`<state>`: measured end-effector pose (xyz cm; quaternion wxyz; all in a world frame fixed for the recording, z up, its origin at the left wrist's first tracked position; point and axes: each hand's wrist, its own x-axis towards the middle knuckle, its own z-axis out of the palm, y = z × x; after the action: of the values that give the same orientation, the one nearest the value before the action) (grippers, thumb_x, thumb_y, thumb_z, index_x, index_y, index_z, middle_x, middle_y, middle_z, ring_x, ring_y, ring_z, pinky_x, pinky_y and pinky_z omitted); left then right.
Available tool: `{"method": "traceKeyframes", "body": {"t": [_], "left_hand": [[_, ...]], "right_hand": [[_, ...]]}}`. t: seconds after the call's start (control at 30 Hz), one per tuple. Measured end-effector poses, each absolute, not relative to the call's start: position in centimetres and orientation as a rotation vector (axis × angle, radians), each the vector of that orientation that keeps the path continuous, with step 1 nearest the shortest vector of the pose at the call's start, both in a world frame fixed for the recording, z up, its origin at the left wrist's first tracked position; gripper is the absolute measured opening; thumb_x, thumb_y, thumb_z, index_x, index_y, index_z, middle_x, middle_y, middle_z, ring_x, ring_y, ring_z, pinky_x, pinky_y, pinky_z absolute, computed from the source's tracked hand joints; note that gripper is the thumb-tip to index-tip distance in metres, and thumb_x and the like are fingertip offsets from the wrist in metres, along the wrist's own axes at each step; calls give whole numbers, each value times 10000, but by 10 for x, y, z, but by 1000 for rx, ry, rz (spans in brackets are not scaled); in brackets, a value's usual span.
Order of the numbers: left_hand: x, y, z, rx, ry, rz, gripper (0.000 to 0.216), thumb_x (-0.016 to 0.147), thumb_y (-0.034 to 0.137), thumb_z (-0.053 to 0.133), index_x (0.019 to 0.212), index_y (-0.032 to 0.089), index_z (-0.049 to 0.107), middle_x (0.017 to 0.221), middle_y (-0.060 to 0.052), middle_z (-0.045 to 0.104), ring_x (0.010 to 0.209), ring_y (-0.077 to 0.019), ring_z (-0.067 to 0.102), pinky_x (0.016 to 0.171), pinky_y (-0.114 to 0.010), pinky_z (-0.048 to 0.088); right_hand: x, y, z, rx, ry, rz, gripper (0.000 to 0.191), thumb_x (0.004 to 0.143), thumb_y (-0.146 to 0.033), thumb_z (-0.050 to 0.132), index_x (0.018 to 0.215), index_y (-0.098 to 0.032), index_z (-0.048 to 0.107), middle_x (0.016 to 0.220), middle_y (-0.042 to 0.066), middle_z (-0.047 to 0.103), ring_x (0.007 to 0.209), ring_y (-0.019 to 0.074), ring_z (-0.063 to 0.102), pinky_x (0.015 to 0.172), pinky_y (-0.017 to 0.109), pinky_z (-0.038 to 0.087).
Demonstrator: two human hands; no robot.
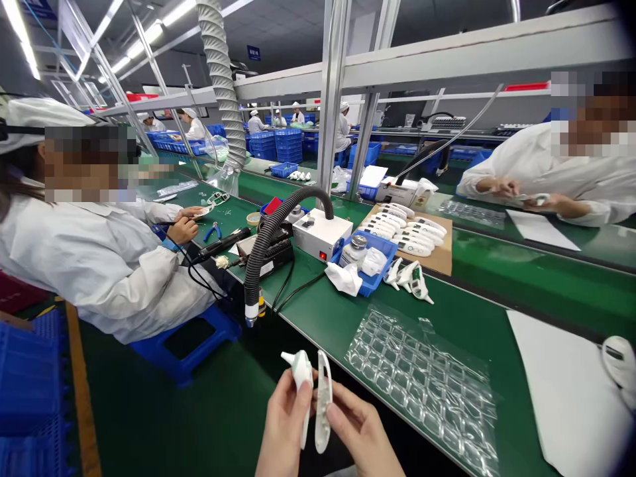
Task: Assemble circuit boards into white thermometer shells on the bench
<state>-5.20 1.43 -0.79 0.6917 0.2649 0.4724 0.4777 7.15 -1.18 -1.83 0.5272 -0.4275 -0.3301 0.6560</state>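
Low in the middle of the head view, both my hands are raised in front of the bench edge. My left hand [285,421] is closed round a white ear thermometer body [301,371], its pointed tip to the upper left. In my right hand [360,424] is a long white shell half [322,414], held upright with its ribbed hollow side showing. The two pieces are side by side, with a narrow gap between them at the top. Fingers hide part of both. A clear plastic blister tray [422,384] lies on the green bench to the right of my hands.
White thermometers lie in rows on cardboard [440,255]. Nearby are a blue bin [380,281] with a metal-capped bottle, several loose thermometers [407,278], a white box [322,232] and a black hose [261,258]. Co-workers sit at left and across. White paper [561,384] lies right.
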Motion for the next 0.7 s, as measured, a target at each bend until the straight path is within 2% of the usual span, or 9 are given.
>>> {"method": "traceKeyframes", "body": {"t": [0.1, 0.2, 0.47, 0.6, 0.7], "left_hand": [[-42, 13, -13, 749, 1032, 1025, 383, 781, 417, 678, 1083, 193, 611, 1090, -102, 676, 1028, -236, 620, 860, -286, 495], [-34, 12, -17, 796, 1024, 974, 398, 796, 414, 659, 1120, 192, 590, 1130, -114, 660, 1052, -246, 607, 849, -283, 499], [-14, 6, -19, 820, 937, 868, 453, 804, 426, 641, 1176, 169, 608, 1205, -141, 639, 1100, -272, 596, 980, -356, 467], [5, -2, -9, 808, 965, 835, 485, 727, 494, 699, 1069, 151, 672, 1041, -118, 705, 970, -257, 645, 902, -330, 507], [24, -17, -4, 781, 922, 654, 541, 666, 545, 730, 1051, 167, 687, 720, -54, 700, 665, -187, 645, 711, -300, 543]], "right_hand": [[74, -15, -18, -1095, -868, 1464, 423, 754, -435, 725, 1136, -254, 698, 1053, 87, 668, 996, 281, 624, 894, 374, 498], [77, -17, -17, -1134, -896, 1396, 391, 773, -423, 708, 1122, -247, 707, 1018, 92, 655, 959, 276, 627, 862, 363, 518], [97, -31, -12, -1191, -1013, 1232, 351, 833, -432, 634, 1125, -250, 701, 970, 86, 644, 838, 228, 608, 776, 315, 519], [128, -45, -10, -1339, -1236, 1011, 288, 849, -425, 605, 1030, -229, 715, 911, 81, 619, 808, 217, 583, 747, 310, 500], [159, -63, -7, -1427, -1098, 875, 330, 832, -475, 615, 1058, -245, 683, 1027, 95, 608, 943, 238, 567, 815, 325, 478]]}}
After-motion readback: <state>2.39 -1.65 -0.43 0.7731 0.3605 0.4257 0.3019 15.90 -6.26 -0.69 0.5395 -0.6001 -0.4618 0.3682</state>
